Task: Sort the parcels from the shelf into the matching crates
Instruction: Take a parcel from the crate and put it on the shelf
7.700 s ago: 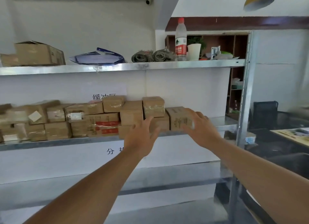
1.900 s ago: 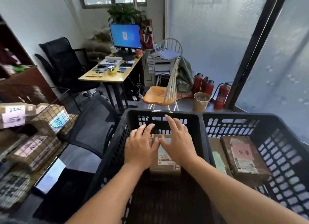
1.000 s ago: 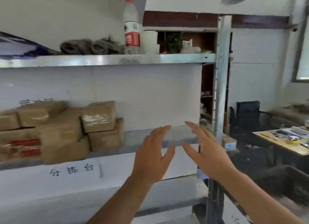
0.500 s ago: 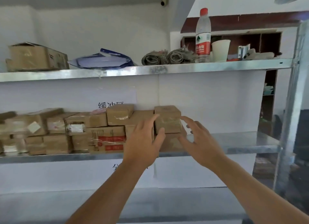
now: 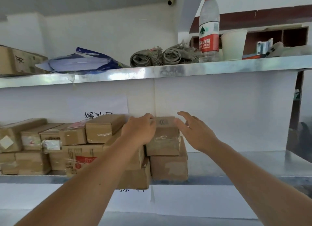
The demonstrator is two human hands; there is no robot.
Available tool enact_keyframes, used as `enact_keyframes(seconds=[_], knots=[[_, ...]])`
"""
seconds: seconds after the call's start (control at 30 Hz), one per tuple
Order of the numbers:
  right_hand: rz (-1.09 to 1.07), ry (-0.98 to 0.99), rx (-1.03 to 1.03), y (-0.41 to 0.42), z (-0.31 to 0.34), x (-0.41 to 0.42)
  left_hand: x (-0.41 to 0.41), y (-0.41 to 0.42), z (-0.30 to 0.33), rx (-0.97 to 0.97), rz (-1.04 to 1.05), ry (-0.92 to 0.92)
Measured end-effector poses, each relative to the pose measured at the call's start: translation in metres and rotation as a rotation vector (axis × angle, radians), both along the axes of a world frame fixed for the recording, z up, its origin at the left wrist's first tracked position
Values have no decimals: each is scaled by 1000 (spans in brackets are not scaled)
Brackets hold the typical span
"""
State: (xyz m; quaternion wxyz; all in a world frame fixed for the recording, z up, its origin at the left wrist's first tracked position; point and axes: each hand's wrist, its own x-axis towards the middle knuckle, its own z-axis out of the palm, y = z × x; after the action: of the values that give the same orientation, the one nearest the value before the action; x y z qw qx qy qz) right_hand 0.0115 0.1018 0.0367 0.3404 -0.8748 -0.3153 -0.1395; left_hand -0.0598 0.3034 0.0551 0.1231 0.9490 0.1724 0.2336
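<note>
The head view faces a metal shelf (image 5: 236, 161) stacked with brown parcels, about a dozen, though the far-left ones blur together and the count is unsure. At the right end of the stack, the top parcel (image 5: 164, 138) sits on a lower parcel (image 5: 168, 166), which rests on the shelf.

The left hand (image 5: 139, 129) lies over the top parcel's left upper edge, fingers curled down onto its top face, gripping it. The right hand (image 5: 194, 131) is at the parcel's right side with fingers spread and slightly bent; the thumb is close to the right upper corner, but whether it touches cannot be told. It holds nothing.

A paper sign (image 5: 99, 115) with printed characters is on the white back panel behind the stack.

On the upper shelf (image 5: 152, 73) there are, from left: one cardboard box (image 5: 16, 62), one blue-and-white bag (image 5: 81, 62), two rolls of grey fabric (image 5: 158, 57), one water bottle (image 5: 209, 28) with a red label and red cap, standing upright, and one white cup (image 5: 233, 45) just beside it.
</note>
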Motion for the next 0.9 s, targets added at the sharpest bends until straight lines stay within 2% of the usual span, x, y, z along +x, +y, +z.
enact_keyframes(seconds=[0.07, 0.17, 0.4, 0.6, 0.7, 0.77, 0.9], knots=[[50, 90, -7, 9, 2, 19, 20, 2, -2, -12, 26, 63], [118, 187, -29, 22, 1, 32, 35, 0, -7, -28, 42, 58], [91, 177, 89, 25, -4, 26, 15, -11, -2, -187, -68, -78], [1, 95, 272, -9, 5, -31, -27, -35, 3, -340, -272, -249], [-72, 102, 424, -38, 4, -71, -54, -56, 2, -373, -384, -294], [-47, 118, 561, -61, -3, -100, -75, -77, -1, -406, -459, -331], [-109, 100, 731, -110, -16, -166, -120, -122, -14, -564, -643, -307]])
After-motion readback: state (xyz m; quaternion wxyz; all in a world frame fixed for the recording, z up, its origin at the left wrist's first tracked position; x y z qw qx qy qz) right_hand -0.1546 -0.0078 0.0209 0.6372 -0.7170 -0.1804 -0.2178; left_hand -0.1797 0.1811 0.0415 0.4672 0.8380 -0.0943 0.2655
